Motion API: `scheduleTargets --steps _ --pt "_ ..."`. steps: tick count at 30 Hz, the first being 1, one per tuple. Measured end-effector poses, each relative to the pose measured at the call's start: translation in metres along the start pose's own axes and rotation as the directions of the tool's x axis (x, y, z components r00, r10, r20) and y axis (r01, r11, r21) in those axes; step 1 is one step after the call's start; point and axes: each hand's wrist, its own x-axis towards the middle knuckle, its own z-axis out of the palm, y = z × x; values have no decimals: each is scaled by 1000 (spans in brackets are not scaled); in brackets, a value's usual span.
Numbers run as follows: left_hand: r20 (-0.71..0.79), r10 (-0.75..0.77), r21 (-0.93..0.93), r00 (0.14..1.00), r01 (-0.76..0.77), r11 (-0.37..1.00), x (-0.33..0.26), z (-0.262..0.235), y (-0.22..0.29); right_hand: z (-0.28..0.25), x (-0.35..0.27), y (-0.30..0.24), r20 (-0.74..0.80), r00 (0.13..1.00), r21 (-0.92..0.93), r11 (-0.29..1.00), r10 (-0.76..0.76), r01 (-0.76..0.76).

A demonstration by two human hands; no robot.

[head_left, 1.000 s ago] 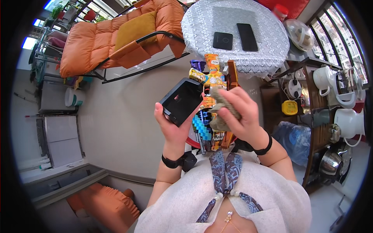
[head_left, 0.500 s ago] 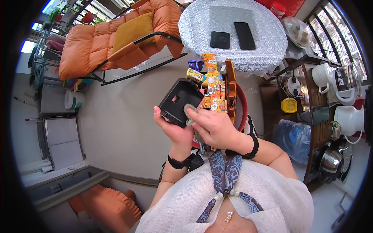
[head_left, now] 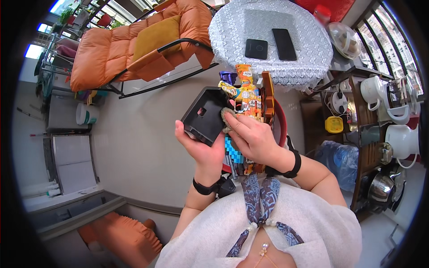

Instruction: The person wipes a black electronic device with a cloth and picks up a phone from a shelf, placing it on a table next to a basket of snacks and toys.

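Observation:
My left hand (head_left: 202, 145) is closed on a shallow black plastic box (head_left: 202, 112), held tilted with its hollow side up and a small hole in its floor. My right hand (head_left: 254, 137) pinches a grey-green cloth (head_left: 227, 119) and presses it on the box's right edge. Just beyond and below my hands lies a pile of toys: an orange-and-yellow patterned piece (head_left: 249, 99), a brown-orange piece (head_left: 268, 96), a purple piece (head_left: 229, 77) and a blue checkered piece (head_left: 232, 151). A red tub (head_left: 280, 120), mostly hidden, sits under the pile.
Ahead stands a round table (head_left: 232, 31) with a white lace cover, bearing a phone (head_left: 284, 44) and a square black device (head_left: 256, 49). An orange padded lounge chair (head_left: 107, 53) is at the far left. A wooden shelf (head_left: 364, 165) with kettles stands at right.
My right hand and the cloth have shifted slightly right along the box, to its edge. The box has tilted a little, and the blue checkered piece now shows below it.

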Motion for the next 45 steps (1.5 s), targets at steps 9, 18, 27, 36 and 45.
scheduleTargets --steps 9,18,27,36,45 --pt "53 -99 -38 994 101 994 4 3 6 -13 3 -8 190 972 443 896 -138 40" --pt "-21 14 185 1000 -10 983 -4 1 -9 3 26 -5 113 984 -199 973 140 -116" --pt "-125 4 114 992 10 993 2 8 -3 13 0 -2 36 963 98 958 268 -270" --pt "51 -28 290 998 13 957 -10 -5 -18 9 24 -9 -57 974 70 974 218 -214" --pt "86 20 197 996 -37 980 -16 -13 -11 9 34 -17 -119 989 87 993 91 -81"
